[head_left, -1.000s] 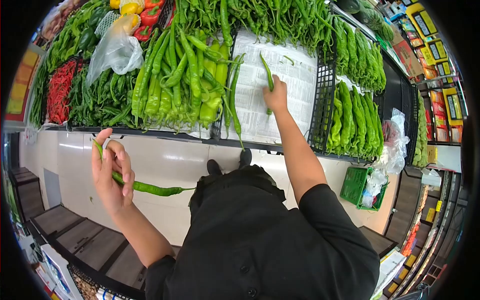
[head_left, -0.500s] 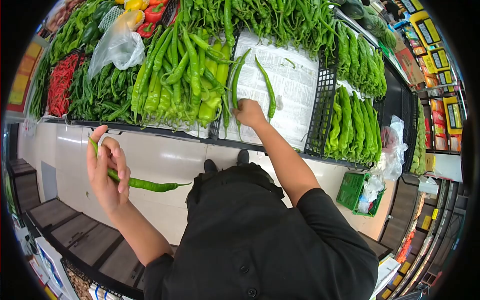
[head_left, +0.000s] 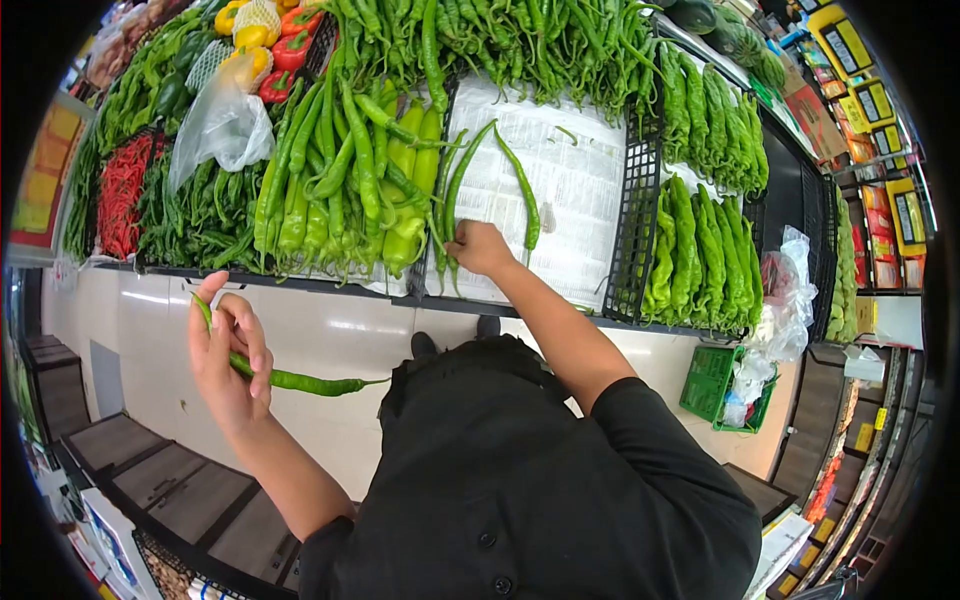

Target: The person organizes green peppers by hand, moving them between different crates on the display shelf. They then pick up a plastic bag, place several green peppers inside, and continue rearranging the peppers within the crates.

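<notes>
My left hand (head_left: 228,360) is raised over the floor at the left, fingers curled round a long green chili pepper (head_left: 310,383) whose thin end points right. My right hand (head_left: 480,247) reaches into the display crate, its fingers closed at the lower end of another green chili pepper (head_left: 461,185) on the newspaper lining (head_left: 575,215). The fingertips are partly hidden. Just right of that hand lies a loose curved chili pepper (head_left: 522,190), its top close to the gripped one's. To the left is a heap of thick green peppers (head_left: 340,160).
A black crate wall (head_left: 632,190) divides the newspaper from rows of green peppers (head_left: 690,250). More green chilies (head_left: 520,40) are piled behind. Red chilies (head_left: 125,185) and a plastic bag (head_left: 228,130) lie at left. A green basket (head_left: 712,383) stands on the floor.
The view has shifted slightly. My right hand and the chili pepper in its fingers are a little nearer to me. My left hand keeps hold of its chili pepper.
</notes>
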